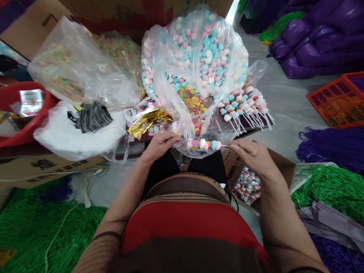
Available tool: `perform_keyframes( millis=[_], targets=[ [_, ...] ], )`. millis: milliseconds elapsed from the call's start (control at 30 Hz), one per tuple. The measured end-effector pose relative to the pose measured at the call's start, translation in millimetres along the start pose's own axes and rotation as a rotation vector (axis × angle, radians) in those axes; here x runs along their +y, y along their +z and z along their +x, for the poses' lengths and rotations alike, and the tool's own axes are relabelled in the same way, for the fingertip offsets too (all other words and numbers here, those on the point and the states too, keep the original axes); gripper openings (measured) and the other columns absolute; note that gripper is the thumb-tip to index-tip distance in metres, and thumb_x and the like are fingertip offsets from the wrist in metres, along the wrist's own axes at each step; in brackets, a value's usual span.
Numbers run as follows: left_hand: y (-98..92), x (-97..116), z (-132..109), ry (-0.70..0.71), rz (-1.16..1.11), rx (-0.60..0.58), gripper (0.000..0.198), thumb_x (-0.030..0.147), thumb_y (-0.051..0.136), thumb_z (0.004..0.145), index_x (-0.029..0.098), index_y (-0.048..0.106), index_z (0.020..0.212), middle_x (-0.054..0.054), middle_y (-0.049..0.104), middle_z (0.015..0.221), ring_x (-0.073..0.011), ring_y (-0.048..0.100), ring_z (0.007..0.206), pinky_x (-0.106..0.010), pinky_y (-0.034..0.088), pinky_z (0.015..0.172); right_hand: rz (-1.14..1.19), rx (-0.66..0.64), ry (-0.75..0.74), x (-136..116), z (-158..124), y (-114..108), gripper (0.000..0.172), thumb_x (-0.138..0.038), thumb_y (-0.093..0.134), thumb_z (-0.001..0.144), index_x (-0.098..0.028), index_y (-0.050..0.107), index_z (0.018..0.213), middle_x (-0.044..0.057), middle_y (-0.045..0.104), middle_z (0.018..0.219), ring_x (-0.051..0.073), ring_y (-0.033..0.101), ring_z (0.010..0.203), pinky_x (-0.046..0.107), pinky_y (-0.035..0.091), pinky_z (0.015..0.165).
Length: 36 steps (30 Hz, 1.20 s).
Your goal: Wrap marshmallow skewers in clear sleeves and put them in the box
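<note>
A candy skewer of pink, white and blue marshmallow pieces lies level in front of my waist. My right hand pinches its thin white stick at the right end. Over the skewer's left end sits a small clear printed wrapper with a pink and white picture. My left hand is closed at the wrapper's left edge, thumb against fingers. Just behind, an open clear bag holds loose marshmallows, with colourful candy rings at its mouth. Finished-looking skewers lie piled to the right, sticks toward me.
Gold twist ties and flat printed wrappers lie left of the bag. Further left are a white plastic bag and a red basin. A cardboard box with wrapped candies stands below right. An orange crate is on the floor.
</note>
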<state>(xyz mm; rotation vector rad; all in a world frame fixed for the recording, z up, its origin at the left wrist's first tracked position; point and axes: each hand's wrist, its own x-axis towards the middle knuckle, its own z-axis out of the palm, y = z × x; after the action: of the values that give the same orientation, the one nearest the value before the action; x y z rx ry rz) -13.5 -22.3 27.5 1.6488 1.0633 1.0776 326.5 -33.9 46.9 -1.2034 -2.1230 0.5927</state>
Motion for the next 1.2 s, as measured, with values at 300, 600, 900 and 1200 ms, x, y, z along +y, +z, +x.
perform_keyframes(
  millis=[300,600,900,1200],
  targets=[
    [9.0,15,6,-0.268,-0.640,0.007,0.065,0.078,0.068,0.077,0.019,0.079,0.104,0.000,0.061,0.062,-0.0104,0.054,0.049,-0.024,0.045,0.048,0.331,0.032,0.252,-18,-6,23,0.041,-0.057,0.063,0.094,-0.021,0.072,0.078,-0.004,0.058,0.054,0.011,0.051,0.050,0.025,0.040,0.054],
    [13.1,33,6,-0.140,-0.885,0.055,0.090,0.089,0.077,0.050,0.030,0.072,0.117,-0.002,0.067,0.077,-0.0208,0.068,0.074,-0.034,0.057,0.067,0.796,0.127,0.435,-35,0,65,0.041,-0.060,0.074,0.085,-0.020,0.073,0.076,-0.003,0.060,0.056,0.008,0.040,0.047,0.025,0.033,0.053],
    [25.0,54,19,-0.131,-0.773,0.151,0.044,0.049,0.092,0.066,0.022,0.075,0.096,0.003,0.068,0.074,-0.0067,0.053,0.053,-0.021,0.045,0.049,0.855,0.079,0.431,-48,-2,78,0.035,-0.056,0.075,0.087,-0.021,0.074,0.088,-0.002,0.065,0.068,0.008,0.044,0.054,0.024,0.032,0.054],
    [37.4,40,14,-0.108,-0.537,0.248,0.039,0.051,0.090,0.068,0.021,0.072,0.084,0.004,0.069,0.074,-0.0080,0.061,0.063,-0.020,0.049,0.060,1.147,0.150,0.505,-74,1,121,0.036,-0.058,0.074,0.085,-0.022,0.073,0.090,-0.013,0.035,0.046,0.008,0.031,0.044,0.028,0.043,0.057]
  ],
)
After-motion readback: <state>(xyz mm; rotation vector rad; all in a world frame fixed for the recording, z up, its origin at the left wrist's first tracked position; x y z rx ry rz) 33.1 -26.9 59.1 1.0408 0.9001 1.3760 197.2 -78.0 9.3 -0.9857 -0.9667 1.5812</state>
